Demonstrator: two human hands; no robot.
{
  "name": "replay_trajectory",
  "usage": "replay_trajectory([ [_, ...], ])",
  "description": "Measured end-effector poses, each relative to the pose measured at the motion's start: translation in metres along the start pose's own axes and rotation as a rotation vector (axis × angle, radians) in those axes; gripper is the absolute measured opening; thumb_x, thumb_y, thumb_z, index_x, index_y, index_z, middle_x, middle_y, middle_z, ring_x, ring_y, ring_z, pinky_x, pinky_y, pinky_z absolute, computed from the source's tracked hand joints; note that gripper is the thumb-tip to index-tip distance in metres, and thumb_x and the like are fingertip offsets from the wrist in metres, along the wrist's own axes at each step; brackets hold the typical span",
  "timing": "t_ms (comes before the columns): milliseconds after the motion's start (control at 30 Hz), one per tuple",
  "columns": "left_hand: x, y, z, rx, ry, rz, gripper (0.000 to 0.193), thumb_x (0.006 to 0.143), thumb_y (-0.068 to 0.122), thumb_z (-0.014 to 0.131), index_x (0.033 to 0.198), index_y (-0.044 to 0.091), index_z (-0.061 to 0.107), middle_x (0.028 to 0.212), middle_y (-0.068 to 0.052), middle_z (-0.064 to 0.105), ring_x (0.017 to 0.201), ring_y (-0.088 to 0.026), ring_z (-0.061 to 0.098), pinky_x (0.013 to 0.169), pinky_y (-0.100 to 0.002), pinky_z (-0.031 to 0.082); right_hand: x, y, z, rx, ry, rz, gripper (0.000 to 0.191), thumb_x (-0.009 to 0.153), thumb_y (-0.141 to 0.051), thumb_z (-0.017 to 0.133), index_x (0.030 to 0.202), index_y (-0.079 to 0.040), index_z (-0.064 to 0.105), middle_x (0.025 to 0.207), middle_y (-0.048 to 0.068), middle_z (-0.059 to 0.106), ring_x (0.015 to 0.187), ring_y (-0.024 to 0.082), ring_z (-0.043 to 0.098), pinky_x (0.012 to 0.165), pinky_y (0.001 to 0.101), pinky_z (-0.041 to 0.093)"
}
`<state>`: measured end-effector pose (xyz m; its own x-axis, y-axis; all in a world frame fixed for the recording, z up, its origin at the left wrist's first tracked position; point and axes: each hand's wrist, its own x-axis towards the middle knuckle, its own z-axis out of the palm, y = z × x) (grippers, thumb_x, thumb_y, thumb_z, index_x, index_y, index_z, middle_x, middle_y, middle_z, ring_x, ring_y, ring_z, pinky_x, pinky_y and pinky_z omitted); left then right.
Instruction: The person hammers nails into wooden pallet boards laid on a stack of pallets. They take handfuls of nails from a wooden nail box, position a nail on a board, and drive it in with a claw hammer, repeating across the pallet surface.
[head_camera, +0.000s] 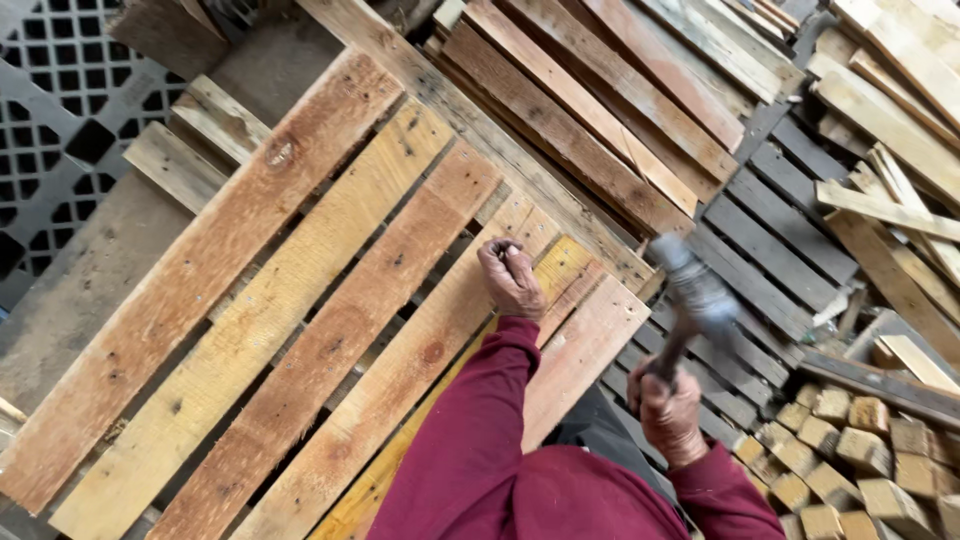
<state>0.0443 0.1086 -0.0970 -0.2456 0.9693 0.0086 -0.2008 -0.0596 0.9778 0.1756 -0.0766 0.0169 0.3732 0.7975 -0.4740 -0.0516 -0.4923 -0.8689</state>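
A wooden pallet (300, 300) of long light-brown slats lies in front of me. My left hand (510, 277) rests on a slat near the pallet's right end, its fingers pinched together; whatever small thing they hold is too small to make out. My right hand (668, 412) grips the handle of a hammer (692, 290), whose metal head is raised and blurred, to the right of and level with my left hand. Both arms are in dark red sleeves.
Loose planks (600, 110) are stacked beyond the pallet and at the upper right. Grey pallets (770, 240) lie to the right. Several small wooden blocks (850, 450) are piled at the lower right. A black plastic grid (60, 90) lies at the upper left.
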Motion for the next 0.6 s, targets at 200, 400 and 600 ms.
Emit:
replay_trajectory([
  [200,0.001,-0.001,0.000,-0.031,0.029,0.024,0.012,0.108,0.015,0.047,0.111,0.004,0.049,0.096,-0.003,0.053,0.075,-0.007,0.049,0.070,-0.025,0.046,0.011,-0.096,-0.001,-0.308,-0.082,0.051,0.037,0.101,-0.043,0.058,0.098,-0.007,0.066,0.061,0.002,0.052,0.047,0.011,0.046,0.041,0.0272,0.039],
  [400,0.006,0.014,0.004,-0.007,0.028,-0.052,0.012,0.106,0.015,0.049,0.110,0.004,0.050,0.090,-0.003,0.055,0.069,-0.009,0.050,0.065,-0.025,0.047,-0.007,-0.144,-0.037,0.269,-0.175,-0.945,0.060,0.102,-0.066,0.054,0.114,-0.006,0.056,0.076,0.003,0.060,0.053,0.011,0.056,0.056,0.0285,0.056],
  [600,0.009,0.020,0.006,0.047,-0.011,0.080,0.013,0.109,0.015,0.046,0.114,0.005,0.052,0.096,-0.004,0.058,0.081,-0.010,0.054,0.075,-0.025,0.050,-0.015,-0.031,0.008,-0.042,-0.034,-0.422,0.041,0.103,-0.046,0.061,0.106,-0.007,0.051,0.073,0.004,0.055,0.054,0.013,0.050,0.049,0.0245,0.045],
])
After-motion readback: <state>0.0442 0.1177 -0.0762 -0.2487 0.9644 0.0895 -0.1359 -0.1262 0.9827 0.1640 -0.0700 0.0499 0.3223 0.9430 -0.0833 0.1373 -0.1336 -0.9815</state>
